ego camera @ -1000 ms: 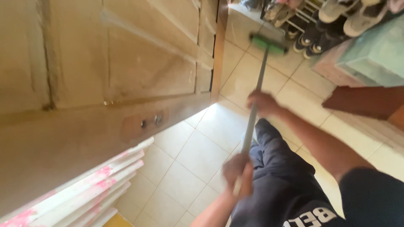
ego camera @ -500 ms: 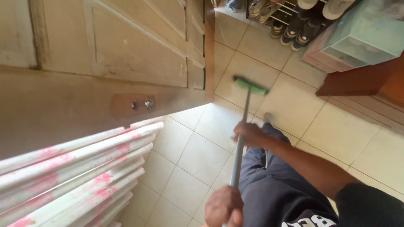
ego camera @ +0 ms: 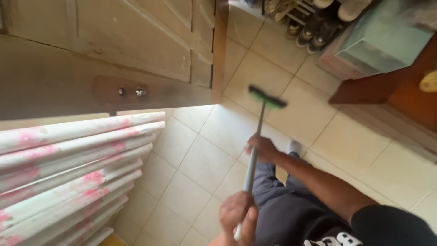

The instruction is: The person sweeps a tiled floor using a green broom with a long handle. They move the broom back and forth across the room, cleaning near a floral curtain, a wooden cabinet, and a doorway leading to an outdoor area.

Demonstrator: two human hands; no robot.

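Broom (ego camera: 255, 136) upright, green head (ego camera: 267, 97) farthest away

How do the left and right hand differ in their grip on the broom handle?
The left hand grips the grey broom handle near its top end, close to the camera; the right hand grips it further down, nearer the green brush head. The right arm is stretched out; the left forearm barely shows. Both hands are closed round the handle.

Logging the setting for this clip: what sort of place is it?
Probably a home entryway: a tiled floor, a wooden door standing open, and shoes on a rack. Both hands grip a green-headed broom.
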